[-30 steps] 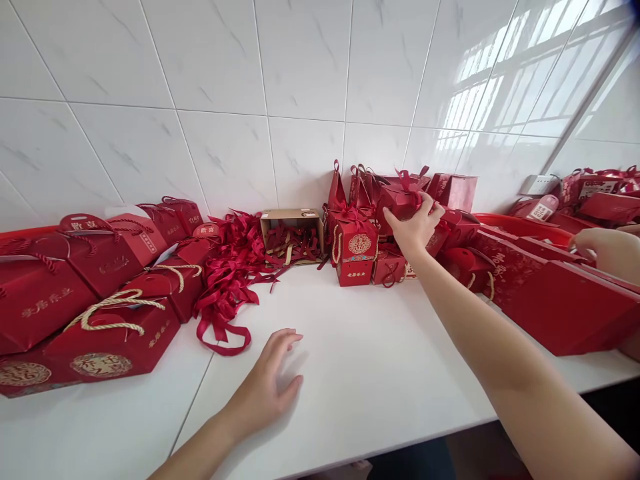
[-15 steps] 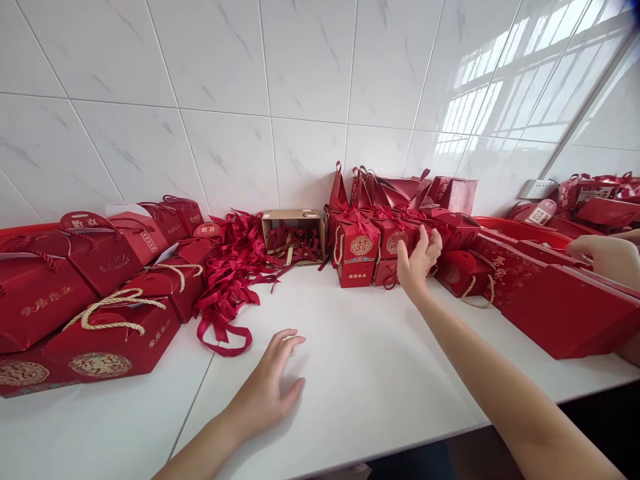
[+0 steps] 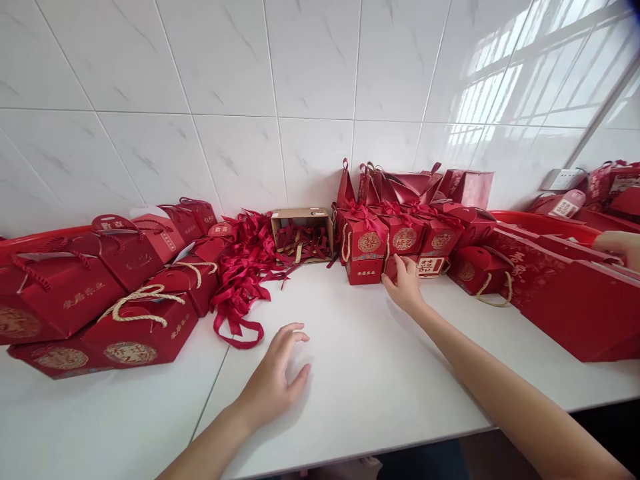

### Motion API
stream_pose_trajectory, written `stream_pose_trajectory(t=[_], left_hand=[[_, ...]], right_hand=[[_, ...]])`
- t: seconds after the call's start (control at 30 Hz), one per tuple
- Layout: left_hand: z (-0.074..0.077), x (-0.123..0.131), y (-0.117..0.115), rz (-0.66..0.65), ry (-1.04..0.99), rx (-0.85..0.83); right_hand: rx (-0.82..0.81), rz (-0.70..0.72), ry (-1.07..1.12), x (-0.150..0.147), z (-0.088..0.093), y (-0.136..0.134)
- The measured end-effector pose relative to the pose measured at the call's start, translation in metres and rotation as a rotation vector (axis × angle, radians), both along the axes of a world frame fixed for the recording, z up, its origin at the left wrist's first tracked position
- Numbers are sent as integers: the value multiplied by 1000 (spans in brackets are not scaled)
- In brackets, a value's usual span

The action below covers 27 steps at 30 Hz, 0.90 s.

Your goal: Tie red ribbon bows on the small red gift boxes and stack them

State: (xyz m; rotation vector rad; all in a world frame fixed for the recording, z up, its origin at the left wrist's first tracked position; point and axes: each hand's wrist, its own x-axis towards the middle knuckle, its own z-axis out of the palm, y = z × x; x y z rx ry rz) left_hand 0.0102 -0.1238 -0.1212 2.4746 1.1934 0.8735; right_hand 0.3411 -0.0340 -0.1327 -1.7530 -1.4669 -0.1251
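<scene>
My right hand (image 3: 406,288) is at the front of the lower red gift box (image 3: 392,268) in the middle stack, thumb near its left edge and bent fingers across its face. The hand hides most of that box. Bow-topped red boxes with gold medallions, such as the left one (image 3: 366,241), sit on the lower row. To the right, a lower box (image 3: 431,267) shows a pale double-happiness label. Above the white table (image 3: 345,373), my left hand (image 3: 274,379) hovers with curled, parted fingers and holds nothing.
Red boxes with rope handles (image 3: 145,327) are piled at left, beside a heap of red ribbons (image 3: 243,267). An open carton (image 3: 301,215) holds ribbon pieces. Large red bags (image 3: 575,300) lie at right, with another person's hand (image 3: 617,245) behind them.
My right hand has moved down and slightly left, from before the upper boxes to the lower middle box. My left hand stays nearly still. The view has turned slightly left.
</scene>
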Motion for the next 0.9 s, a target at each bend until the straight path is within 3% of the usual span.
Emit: stream_pose_trajectory(t=[0.13, 0.2, 0.27, 0.33, 0.4, 0.47, 0.53, 0.6, 0.7, 0.8, 0.9], left_hand=[[13, -27, 9, 276, -7, 167], [18, -47, 17, 411, 89, 124], [19, -63, 23, 450, 196, 56], [18, -70, 24, 424, 248, 23], [18, -65, 18, 400, 273, 16], [20, -49, 5, 372, 279, 34], [23, -27, -12, 316, 273, 69], [26, -6, -29, 249, 274, 96], [26, 13, -47, 181, 235, 157], [22, 16, -56, 162, 160, 178], [20, 8, -58, 182, 132, 148]], right_hand=[[18, 116, 23, -11, -9, -15], [35, 167, 41, -18, -7, -20], [62, 216, 52, -30, -1, -26], [74, 339, 77, -49, 9, -36], [-10, 579, 163, -72, 18, -52], [-281, 809, 328, -98, 25, -71], [-627, 910, 598, -123, 30, -90], [-869, 973, 916, -143, 32, -105], [-1036, 1003, 1270, -161, 32, -116], [-1075, 920, 1493, -165, 32, -114], [-964, 861, 1599, -160, 33, -106]])
